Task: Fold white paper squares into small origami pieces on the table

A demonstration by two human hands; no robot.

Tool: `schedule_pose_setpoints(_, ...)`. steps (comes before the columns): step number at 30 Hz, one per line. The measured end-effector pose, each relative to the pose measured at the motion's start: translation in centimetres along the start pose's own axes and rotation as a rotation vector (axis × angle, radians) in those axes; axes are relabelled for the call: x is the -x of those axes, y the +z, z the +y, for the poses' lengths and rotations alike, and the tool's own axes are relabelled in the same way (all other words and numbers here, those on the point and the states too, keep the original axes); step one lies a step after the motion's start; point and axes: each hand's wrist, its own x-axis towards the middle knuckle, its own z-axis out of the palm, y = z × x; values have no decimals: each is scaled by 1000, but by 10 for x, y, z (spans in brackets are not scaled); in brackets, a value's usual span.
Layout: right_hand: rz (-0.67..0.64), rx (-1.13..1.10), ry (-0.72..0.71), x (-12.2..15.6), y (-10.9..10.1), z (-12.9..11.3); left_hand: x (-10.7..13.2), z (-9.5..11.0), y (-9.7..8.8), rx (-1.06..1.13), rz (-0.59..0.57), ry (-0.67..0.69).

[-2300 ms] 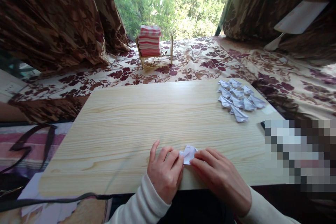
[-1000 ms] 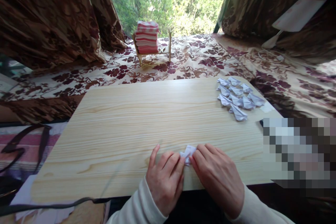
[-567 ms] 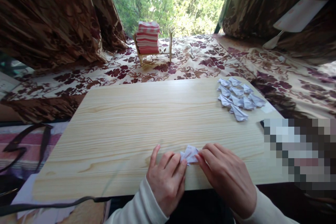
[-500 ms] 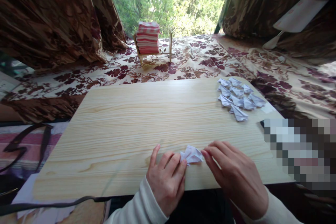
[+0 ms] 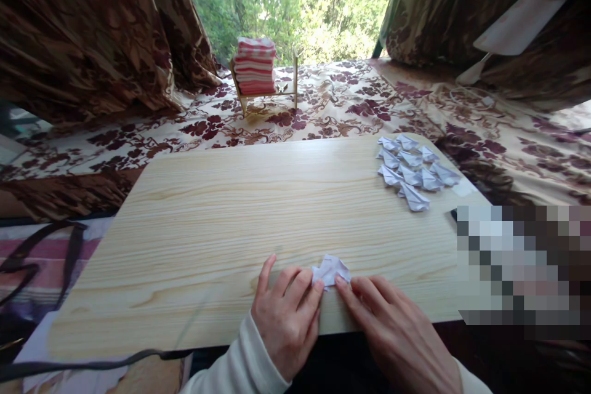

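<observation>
A small piece of folded white paper (image 5: 330, 271) lies near the front edge of the wooden table, between my two hands. My left hand (image 5: 289, 314) rests at its left side, thumb and index finger gripping that edge while the little finger sticks out. On the right corner of the paper, my right hand (image 5: 392, 320) presses with a fingertip, its other fingers bent close together. Hidden under the fingertips are the paper's two ends. Several folded white paper pieces (image 5: 410, 163) are grouped at the table's far right corner.
The light wooden tabletop (image 5: 221, 215) reaches from my body to a flower-patterned cloth (image 5: 332, 98). On that cloth stand a small rack with folded red-and-white cloths (image 5: 255, 68) and a white lamp (image 5: 519, 24). A blurred-out area covers the table's right edge.
My right hand has moved left and down, from the paper's right tip to pressing on its lower right corner. The left hand keeps its hold. The whole view has shifted slightly.
</observation>
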Motion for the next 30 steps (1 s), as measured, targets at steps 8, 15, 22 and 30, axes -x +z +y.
schedule_pose_setpoints(8,61,-84,-2,0,-22,14,1,-2,0,-6,6,13)
schedule_pose_setpoints(15,-4,-20,-19,0,-12,15,-2,-4,0,-11,2,33)
schedule_pose_setpoints(22,-5,127,-49,4,0,7,-1,-5,2,7,8,42)
schedule_pose_setpoints(30,-72,-95,15,-18,-32,28,-5,-23,-1,43,-7,169)
